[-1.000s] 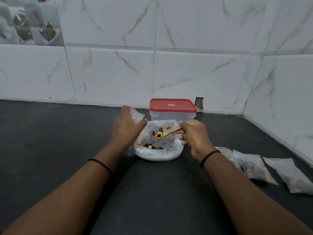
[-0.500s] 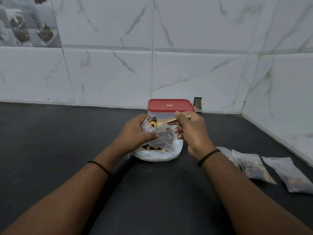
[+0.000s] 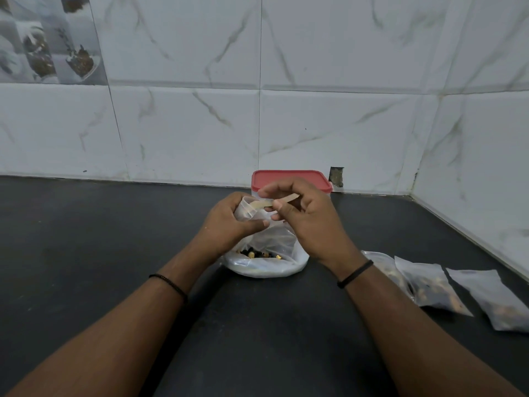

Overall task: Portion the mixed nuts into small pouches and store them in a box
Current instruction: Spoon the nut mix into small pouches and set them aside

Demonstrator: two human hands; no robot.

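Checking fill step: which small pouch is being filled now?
The pouch in the left hand, spoon at its mouth; the others lie on the counter.

The dark counter (image 3: 86, 239) lies open to the left of the hands and in front of the big nut bag (image 3: 266, 262). Behind the bag the red-lidded box (image 3: 289, 179) blocks the way, standing close to the tiled wall (image 3: 315, 124). To the right, three filled pouches (image 3: 429, 285) lie on the counter near the side wall (image 3: 486, 167).
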